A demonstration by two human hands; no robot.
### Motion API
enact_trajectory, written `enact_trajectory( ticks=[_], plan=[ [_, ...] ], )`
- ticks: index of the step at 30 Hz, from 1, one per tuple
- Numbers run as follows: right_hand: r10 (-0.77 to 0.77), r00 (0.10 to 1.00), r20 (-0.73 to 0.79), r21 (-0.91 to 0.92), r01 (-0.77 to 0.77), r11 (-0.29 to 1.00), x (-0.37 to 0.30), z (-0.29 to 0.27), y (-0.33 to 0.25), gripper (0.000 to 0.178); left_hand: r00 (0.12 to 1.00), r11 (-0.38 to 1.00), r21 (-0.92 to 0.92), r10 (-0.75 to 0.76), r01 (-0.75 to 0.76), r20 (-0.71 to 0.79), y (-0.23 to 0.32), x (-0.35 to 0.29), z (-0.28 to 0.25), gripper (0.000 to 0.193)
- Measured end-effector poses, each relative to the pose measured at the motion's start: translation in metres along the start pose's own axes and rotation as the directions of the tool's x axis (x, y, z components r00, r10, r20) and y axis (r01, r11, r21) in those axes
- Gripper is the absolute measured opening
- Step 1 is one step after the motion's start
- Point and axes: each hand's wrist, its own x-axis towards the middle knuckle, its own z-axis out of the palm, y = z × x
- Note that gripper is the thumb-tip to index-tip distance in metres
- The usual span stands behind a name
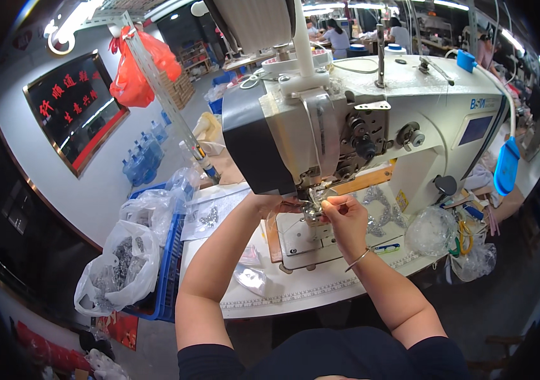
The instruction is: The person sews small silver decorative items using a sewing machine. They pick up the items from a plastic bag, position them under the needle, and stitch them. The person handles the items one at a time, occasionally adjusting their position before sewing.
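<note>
A large white sewing machine [346,120] stands in front of me, its needle area just above my hands. Under the needle is a small silver, glittery piece [312,211]. My right hand [346,218] pinches the right side of it, thumb against forefinger. From the left, my left hand [275,205] reaches under the machine head, its fingers closed at the piece's left edge and partly hidden. To the right on the machine bed lie several silver glittery shapes [381,212]. Another silver piece [209,218] rests on a printed sheet [191,229] at the left.
Left of the table, a blue crate [170,278] holds clear and white plastic bags [118,269]. Small clear packets [251,278] lie near the ruler strip [308,294]. Thread snips [387,248], yellow-handled scissors [466,239] and a plastic bag [431,231] sit at the right.
</note>
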Motion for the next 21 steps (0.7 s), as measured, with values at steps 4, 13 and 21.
enact_trajectory(
  ticks=[4, 13, 21],
  plan=[
    [0.02, 1.0, -0.01, 0.021, -0.02, 1.0, 0.0, 0.002, -0.001, 0.01, 1.0, 0.989, -0.147, -0.002, 0.003, 0.011, -0.012, 0.0, -0.008, 0.046],
    [0.026, 1.0, -0.013, 0.034, -0.026, 0.999, 0.0, 0.002, -0.001, 0.01, 1.0, 0.986, -0.169, 0.015, -0.017, -0.014, -0.019, 0.002, -0.01, 0.032],
    [0.034, 0.999, -0.02, 0.042, -0.033, 0.999, -0.002, 0.004, -0.002, 0.009, 0.999, 0.996, -0.078, 0.037, -0.04, -0.033, -0.007, -0.003, 0.001, 0.036]
  ],
)
